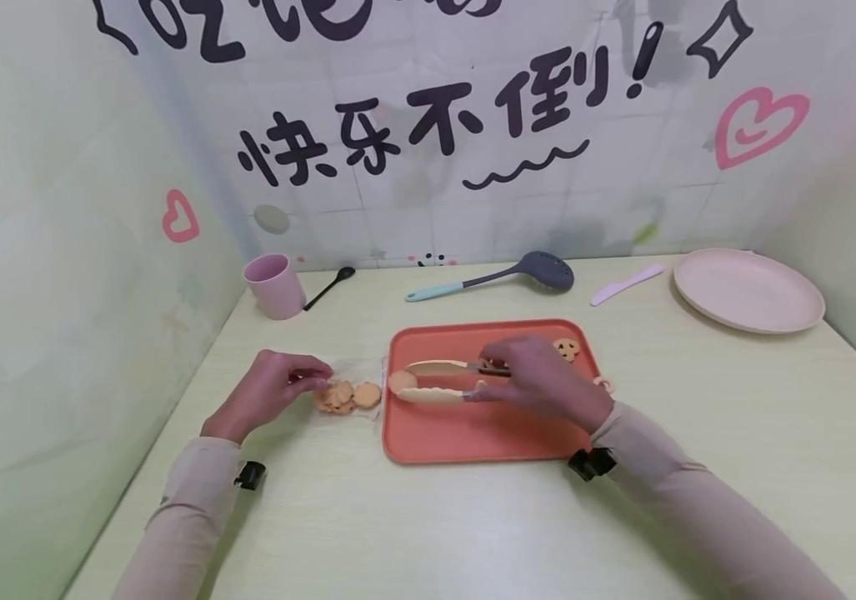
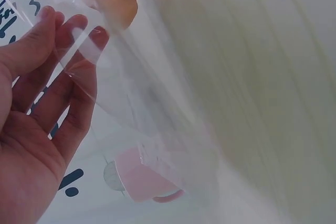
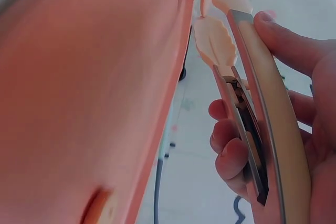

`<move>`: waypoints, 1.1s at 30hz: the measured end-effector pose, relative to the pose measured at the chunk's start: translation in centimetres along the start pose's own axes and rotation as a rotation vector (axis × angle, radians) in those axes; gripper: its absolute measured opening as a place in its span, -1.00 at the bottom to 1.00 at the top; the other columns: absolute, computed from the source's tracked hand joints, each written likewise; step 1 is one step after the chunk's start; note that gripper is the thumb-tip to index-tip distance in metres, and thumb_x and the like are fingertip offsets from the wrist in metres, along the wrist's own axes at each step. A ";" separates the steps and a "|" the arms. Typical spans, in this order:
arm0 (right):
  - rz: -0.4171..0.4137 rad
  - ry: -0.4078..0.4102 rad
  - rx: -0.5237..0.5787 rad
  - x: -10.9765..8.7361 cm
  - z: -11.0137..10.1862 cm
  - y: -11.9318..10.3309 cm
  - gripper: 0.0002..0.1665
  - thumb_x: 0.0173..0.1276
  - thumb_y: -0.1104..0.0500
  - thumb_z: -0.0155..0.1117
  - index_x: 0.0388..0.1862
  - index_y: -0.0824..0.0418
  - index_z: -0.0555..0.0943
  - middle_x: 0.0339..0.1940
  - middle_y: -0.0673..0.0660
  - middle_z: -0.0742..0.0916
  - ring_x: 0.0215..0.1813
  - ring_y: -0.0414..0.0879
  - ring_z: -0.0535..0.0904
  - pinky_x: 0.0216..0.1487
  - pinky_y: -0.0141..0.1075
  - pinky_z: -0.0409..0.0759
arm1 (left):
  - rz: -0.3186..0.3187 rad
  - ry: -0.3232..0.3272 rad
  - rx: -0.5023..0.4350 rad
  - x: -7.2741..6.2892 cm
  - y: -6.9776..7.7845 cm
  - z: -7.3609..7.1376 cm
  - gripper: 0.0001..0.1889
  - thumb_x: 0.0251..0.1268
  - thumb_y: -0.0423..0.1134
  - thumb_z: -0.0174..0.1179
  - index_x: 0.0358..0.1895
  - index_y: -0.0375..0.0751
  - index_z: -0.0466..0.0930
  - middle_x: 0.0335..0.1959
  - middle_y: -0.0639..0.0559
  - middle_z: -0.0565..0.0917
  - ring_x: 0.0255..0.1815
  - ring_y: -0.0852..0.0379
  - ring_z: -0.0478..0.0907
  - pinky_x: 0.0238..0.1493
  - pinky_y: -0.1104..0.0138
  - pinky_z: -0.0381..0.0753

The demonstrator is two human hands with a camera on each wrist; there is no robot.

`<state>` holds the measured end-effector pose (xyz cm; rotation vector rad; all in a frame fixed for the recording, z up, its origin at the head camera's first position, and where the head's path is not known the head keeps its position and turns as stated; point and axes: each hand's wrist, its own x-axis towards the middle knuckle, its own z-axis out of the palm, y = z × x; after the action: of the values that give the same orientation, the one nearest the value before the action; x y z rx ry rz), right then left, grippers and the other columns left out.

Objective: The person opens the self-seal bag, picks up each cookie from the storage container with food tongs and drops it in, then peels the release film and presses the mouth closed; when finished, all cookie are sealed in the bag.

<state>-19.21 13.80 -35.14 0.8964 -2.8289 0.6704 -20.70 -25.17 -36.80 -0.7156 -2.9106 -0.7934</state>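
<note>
My left hand [image 1: 277, 387] pinches the edge of a clear plastic bag [image 2: 84, 85] between thumb and fingertips, left of the tray. Inside the bag lie several cookies [image 1: 337, 397], some round and plain, one with dark chips. My right hand [image 1: 536, 375] reaches over the orange-red tray [image 1: 435, 442] and grips a pair of tongs [image 3: 286, 145], thumb on one arm and fingers curled round the other. The cream tong heads point left, spread apart. Near their tips, a round plain cookie [image 1: 402, 382] shows by the tray's left rim.
A chocolate-chip cookie [image 1: 566, 348] lies at the tray's back right; another cookie [image 1: 604, 383] shows by its right rim. Along the back stand a pink cup [image 1: 277, 292], black spoon [image 1: 330, 287], slotted ladle [image 1: 543, 272], pink knife [image 1: 626, 285] and pink plate [image 1: 753, 287].
</note>
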 end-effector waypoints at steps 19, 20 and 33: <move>-0.044 -0.077 0.082 5.0 2.6 -3.2 -0.55 0.16 -0.28 0.49 -0.49 0.01 0.57 -0.63 -0.05 0.51 -0.56 -0.24 0.28 -0.48 -0.41 0.23 | 0.034 0.016 -0.016 0.4 0.1 0.0 -0.80 0.20 -0.39 0.38 -0.10 -0.21 0.79 -0.18 -0.07 0.83 -0.18 0.05 0.79 -0.09 0.19 0.79; -0.047 -0.079 0.089 5.2 2.7 -3.4 -0.56 0.17 -0.28 0.49 -0.49 0.00 0.57 -0.63 -0.05 0.52 -0.57 -0.25 0.28 -0.48 -0.42 0.24 | 0.033 0.018 -0.016 0.4 0.1 0.0 -0.80 0.20 -0.39 0.38 -0.10 -0.21 0.79 -0.18 -0.07 0.83 -0.18 0.05 0.79 -0.10 0.19 0.79; -0.099 -0.091 0.081 6.6 3.2 -5.2 -0.45 0.17 -0.23 0.51 -0.56 0.09 0.43 -0.66 -0.09 0.27 -0.55 -0.24 0.09 -0.48 -0.40 0.04 | 0.014 0.034 -0.026 -0.1 -0.2 0.0 -0.82 0.23 -0.37 0.37 -0.11 -0.16 0.80 -0.18 -0.04 0.83 -0.18 0.09 0.79 -0.12 0.25 0.79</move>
<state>-21.55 5.12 -34.60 1.1001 -2.8307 0.7548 -20.72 -25.36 -36.89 -0.7165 -2.8674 -0.8345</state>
